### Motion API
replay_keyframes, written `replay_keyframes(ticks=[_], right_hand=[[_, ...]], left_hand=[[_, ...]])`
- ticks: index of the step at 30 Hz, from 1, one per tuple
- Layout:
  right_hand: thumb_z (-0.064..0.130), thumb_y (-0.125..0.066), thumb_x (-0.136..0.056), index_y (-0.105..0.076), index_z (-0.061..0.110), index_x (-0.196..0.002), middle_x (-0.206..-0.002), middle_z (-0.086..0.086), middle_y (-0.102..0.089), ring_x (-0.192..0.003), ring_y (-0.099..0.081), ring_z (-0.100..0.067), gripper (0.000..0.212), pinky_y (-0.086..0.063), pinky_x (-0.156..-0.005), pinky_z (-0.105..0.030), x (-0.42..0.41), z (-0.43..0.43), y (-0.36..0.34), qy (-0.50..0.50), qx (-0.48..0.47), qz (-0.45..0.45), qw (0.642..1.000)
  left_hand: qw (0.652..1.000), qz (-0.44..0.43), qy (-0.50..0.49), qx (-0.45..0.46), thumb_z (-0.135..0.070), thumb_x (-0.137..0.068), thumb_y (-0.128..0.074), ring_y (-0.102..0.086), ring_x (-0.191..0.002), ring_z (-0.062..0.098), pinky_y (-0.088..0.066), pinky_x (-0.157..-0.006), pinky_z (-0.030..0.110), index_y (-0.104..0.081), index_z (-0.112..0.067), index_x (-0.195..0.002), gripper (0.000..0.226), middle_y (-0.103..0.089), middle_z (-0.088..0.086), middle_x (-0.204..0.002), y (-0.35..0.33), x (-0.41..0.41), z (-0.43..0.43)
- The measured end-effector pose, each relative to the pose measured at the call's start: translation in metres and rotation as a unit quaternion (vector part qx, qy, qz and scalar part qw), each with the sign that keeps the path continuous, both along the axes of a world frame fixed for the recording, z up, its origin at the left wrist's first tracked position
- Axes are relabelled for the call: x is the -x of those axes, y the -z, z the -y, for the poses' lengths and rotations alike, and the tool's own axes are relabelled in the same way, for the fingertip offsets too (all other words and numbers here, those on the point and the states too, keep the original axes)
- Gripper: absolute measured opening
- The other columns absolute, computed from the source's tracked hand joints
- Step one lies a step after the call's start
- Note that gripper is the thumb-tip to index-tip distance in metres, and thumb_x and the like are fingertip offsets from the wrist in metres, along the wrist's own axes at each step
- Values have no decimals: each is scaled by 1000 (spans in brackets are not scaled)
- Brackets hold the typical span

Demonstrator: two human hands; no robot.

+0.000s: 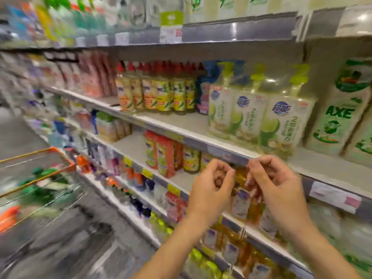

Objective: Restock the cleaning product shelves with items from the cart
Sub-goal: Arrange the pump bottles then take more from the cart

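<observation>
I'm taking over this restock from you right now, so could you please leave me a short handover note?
Left hand and right hand: both raised in front of the price strip, fingers curled. Nothing is clearly held, but blur hides the detail.
Cart: at the left, with green and orange items inside.
Done: lime pump bottles and red-capped bottles stand on the middle shelf.
Left: bare board shows on that shelf, and the cart is not emptied.

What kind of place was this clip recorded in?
Most likely a supermarket aisle: long white shelves with price labels, rows of green-pump detergent bottles, and an orange-rimmed wire cart on the left.
</observation>
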State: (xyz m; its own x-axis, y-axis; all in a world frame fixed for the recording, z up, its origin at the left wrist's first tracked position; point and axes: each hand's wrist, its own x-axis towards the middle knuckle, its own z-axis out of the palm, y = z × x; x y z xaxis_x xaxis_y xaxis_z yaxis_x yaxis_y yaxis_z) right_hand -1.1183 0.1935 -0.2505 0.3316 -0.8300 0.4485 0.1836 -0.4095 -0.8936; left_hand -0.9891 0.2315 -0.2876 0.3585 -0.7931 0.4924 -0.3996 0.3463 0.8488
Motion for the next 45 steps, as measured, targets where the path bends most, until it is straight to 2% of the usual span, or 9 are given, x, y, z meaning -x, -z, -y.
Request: replay_keyframes(ticks=[8, 12, 19, 22, 30, 34, 38, 41, 45], right_hand=[[21, -53, -88, -53, 4, -76, -52, 0, -52, -41, -42, -6, 21, -35, -39, -15, -221, -54, 32, -194, -25, -6, 981], [20, -53, -91, -53, 3, -76, -52, -1, -53, -39, -41, -8, 22, -33, -37, -19, -329, -79, 48, -251, -57, -26, 966], [25, -50, -96, -57, 5, -84, -56, -3, -55, -42, -44, -12, 24, -32, -38, -20, -493, -108, 78, -343, -105, -100, 928], [26, -52, -96, -59, 3, -86, -58, -5, -55, -44, -45, -12, 26, -34, -39, -19, -560, -114, 93, -381, -97, -139, 909], [24, -61, -92, -60, 13, -87, -61, -3, -57, -49, -50, -13, 12, -40, -42, -23, -777, -124, 123, -498, -99, -201, 838], [17, -66, -90, -59, 17, -89, -71, -1, -57, -54, -52, -12, 7, -46, -47, -28, -891, -143, 154, -547, -12, -261, 795], [16, -73, -84, -58, 14, -98, -82, 0, -58, -68, -55, -11, 20, -45, -61, -27, -993, -170, 213, -554, 112, -350, 747], [20, -74, -82, -58, 11, -115, -111, -10, -62, -102, -59, -27, 37, -48, -88, -37, -1061, -191, 273, -546, 235, -426, 682], [28, -65, -88, -43, 17, -137, -138, -9, -48, -123, -48, -32, 55, -45, -94, -41, -1117, -220, 341, -508, 408, -503, 568]], left_hand=[[979, -48, -197, -21, -48, -83, -56, -64, -62, 28, -55, -64, 46, -56, -30, -80, 18, -67, 4, -66, 29, -201, -91], [961, -32, -274, -38, -36, -88, -58, -61, -59, 19, -54, -64, 34, -54, -28, -77, 14, -62, -4, -62, 35, -300, -141], [916, -53, -386, -98, -33, -90, -59, -66, -65, 22, -56, -67, 42, -56, -27, -79, 13, -69, 2, -69, 46, -434, -217], [894, -61, -426, -121, -22, -94, -59, -67, -65, 17, -55, -64, 34, -57, -23, -82, 13, -69, 2, -70, 59, -492, -238], [794, -110, -560, -211, -30, -91, -60, -67, -65, 17, -56, -68, 46, -59, -26, -82, 10, -67, -4, -67, 108, -668, -287], [728, -113, -618, -273, -30, -90, -61, -62, -64, 12, -55, -69, 38, -61, -25, -86, 6, -62, -9, -68, 132, -748, -321], [687, -92, -602, -396, -29, -91, -60, -63, -88, 18, -53, -76, 35, -60, -22, -108, 18, -66, -9, -93, 164, -821, -354], [668, -65, -548, -499, -28, -91, -60, -60, -105, 23, -49, -79, 35, -54, -20, -119, 30, -64, -2, -114, 200, -883, -374], [628, -43, -438, -642, -30, -88, -64, -52, -117, 32, -48, -88, 44, -43, -19, -130, 48, -51, 8, -132, 266, -960, -398]])
